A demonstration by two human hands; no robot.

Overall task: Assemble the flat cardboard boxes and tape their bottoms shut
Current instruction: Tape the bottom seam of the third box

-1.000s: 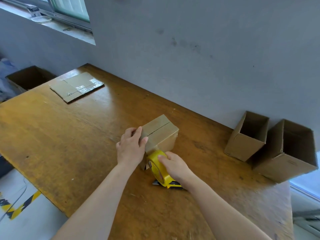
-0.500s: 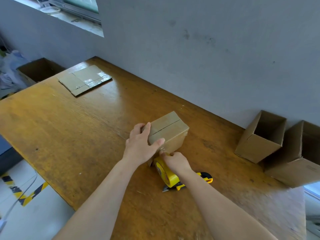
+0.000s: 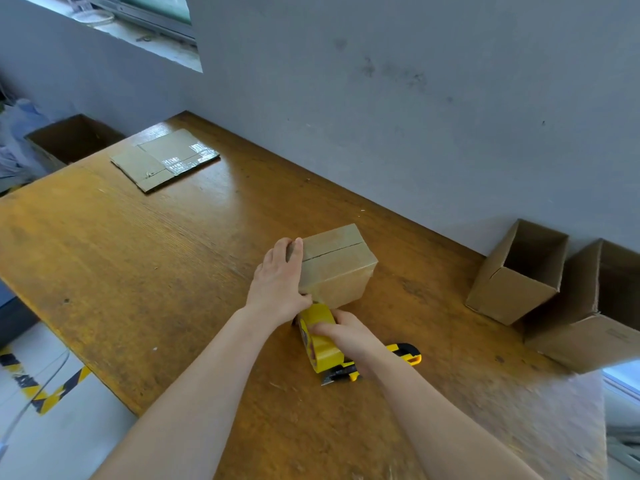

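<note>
Straight fingers of the left hand lie flat against the left side of the box, thumb at its near lower corner, likely to pin it seam-up on the table. The right hand curls round the tape roll, held edge-on just beside the box's near face, probably to start a strip. Both forearms reach in from the near edge.

A single wide-angle view, worn on the person's head, looks forward and down across the table toward the far wall. Both forearms enter from the near edge, close to the lens. The left hand and the right hand, on the tape roll, sit mid-frame.
</note>
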